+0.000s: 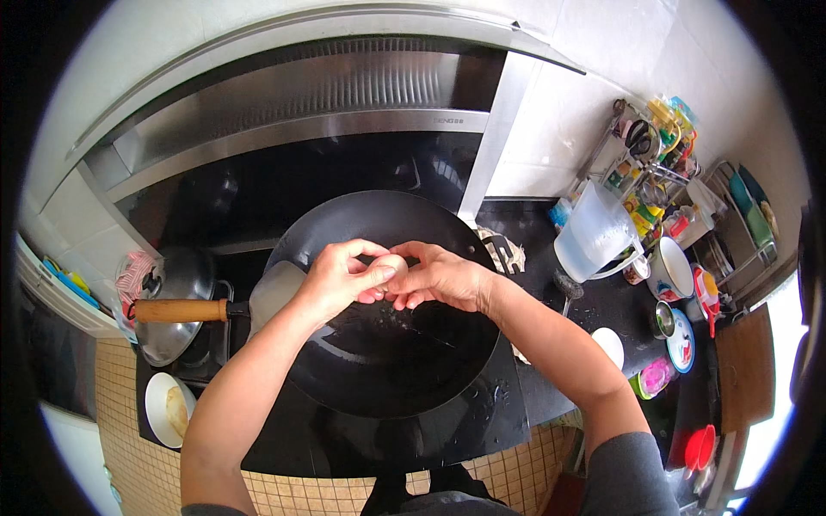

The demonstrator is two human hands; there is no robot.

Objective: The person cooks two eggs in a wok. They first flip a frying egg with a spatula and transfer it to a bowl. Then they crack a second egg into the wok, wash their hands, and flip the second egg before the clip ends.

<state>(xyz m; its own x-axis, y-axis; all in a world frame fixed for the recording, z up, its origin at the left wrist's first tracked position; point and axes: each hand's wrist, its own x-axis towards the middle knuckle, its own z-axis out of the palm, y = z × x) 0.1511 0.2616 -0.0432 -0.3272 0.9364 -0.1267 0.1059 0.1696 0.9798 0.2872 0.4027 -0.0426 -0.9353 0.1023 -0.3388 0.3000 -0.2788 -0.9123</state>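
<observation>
Both hands are raised over a large black wok (pixel 400 380), with their fingertips meeting around a pale egg (pixel 393 263). My left hand (pixel 342 280) presses its thumb against the shell. My right hand (pixel 442 277) grips the other side of it, and the fingers hide most of the egg. Whether the shell is cracked cannot be made out. A wide metal spatula (pixel 274 293) with a wooden handle (pixel 181 311) leans across the wok's left rim, partly behind my left forearm. Some small flecks and a shiny film show on the wok's bottom.
Left of the wok lie a domed metal lid (pixel 184 271) and a white bowl (pixel 161 403) with brownish residue. On the right counter stand a translucent plastic jug (pixel 594 232), a wire scrubber (pixel 569 284), an enamel mug (pixel 671 267) and a crowded rack (pixel 645 174). A range hood (pixel 310 90) hangs behind.
</observation>
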